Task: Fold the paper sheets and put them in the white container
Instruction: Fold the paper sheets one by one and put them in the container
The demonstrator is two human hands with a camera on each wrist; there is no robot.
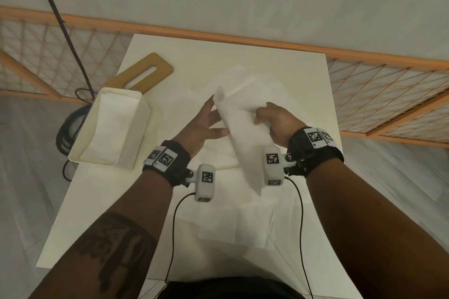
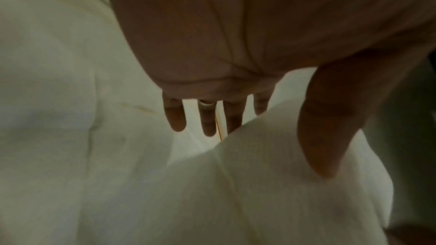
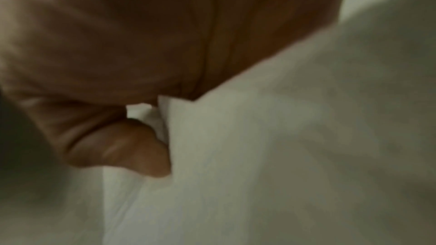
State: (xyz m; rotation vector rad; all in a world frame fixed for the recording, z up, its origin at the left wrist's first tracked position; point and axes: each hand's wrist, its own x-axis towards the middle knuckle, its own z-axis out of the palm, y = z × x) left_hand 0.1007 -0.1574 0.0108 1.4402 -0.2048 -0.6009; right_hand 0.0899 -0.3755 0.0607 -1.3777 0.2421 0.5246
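Head view: a white table (image 1: pixel 279 75) runs from the person's body to an orange rail (image 1: pixel 218 36) at its far edge. The white container (image 1: pixel 136 133) stands at the table's left edge, a wooden board (image 1: pixel 155 65) just beyond it. More paper sheets (image 1: pixel 243 226) lie flat on the near half of the table. The folded paper sheet (image 1: pixel 240 128) is held above mid-table, tilted, its lower corner toward the body. The left hand (image 1: pixel 201 126), fingers straight and spread, touches the sheet's left edge. The right hand (image 1: pixel 277 121) curls over its right edge.

Left wrist view: straight fingers (image 2: pixel 175 116) are spread; the thumb (image 2: pixel 323 137) lies against the sheet (image 2: pixel 259 193).

Right wrist view: blurred; the thumb (image 3: pixel 132 148) presses on the sheet (image 3: pixel 259 156), pinching it.
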